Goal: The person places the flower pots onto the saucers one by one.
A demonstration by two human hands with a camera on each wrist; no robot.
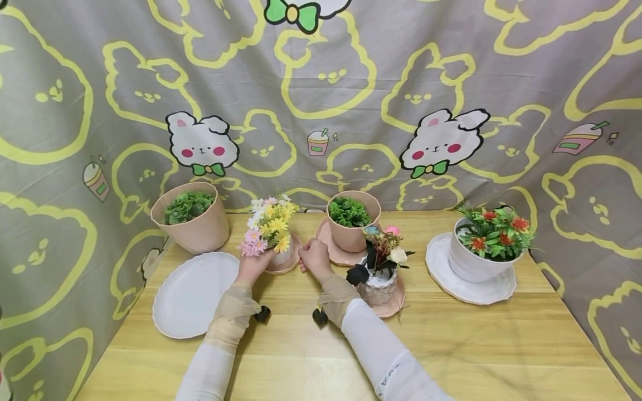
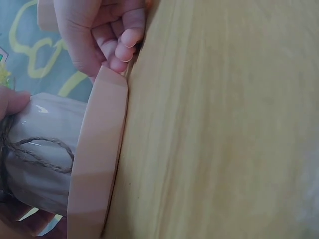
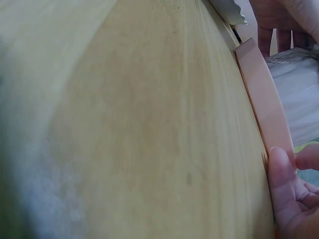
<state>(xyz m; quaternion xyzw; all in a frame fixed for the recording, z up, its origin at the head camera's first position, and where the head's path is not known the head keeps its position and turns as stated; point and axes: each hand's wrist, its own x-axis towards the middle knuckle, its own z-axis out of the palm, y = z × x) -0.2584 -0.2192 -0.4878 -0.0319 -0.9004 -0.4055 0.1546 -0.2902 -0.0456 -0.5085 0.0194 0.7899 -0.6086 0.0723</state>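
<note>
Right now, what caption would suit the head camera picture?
Left hand and right hand touch a pink saucer bearing a small daisy pot on a wooden table.

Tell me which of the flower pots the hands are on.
The small white pot of pink, white and yellow daisies on the pink saucer, left of centre. The left hand and right hand flank it; other pots stand untouched.

Legible text: none confirmed in any view. Backdrop cloth (image 1: pixel 351 83): printed rabbit outlines, cartoon rabbits, drink cups only; no words, numbers or brand marks. Right sleeve (image 1: pixel 386 356): small dark marking near lower forearm, possibly lettering, too small and skewed to read. Pots, saucers, plates, table: no labels visible. Wrist views: no print seen.
</note>
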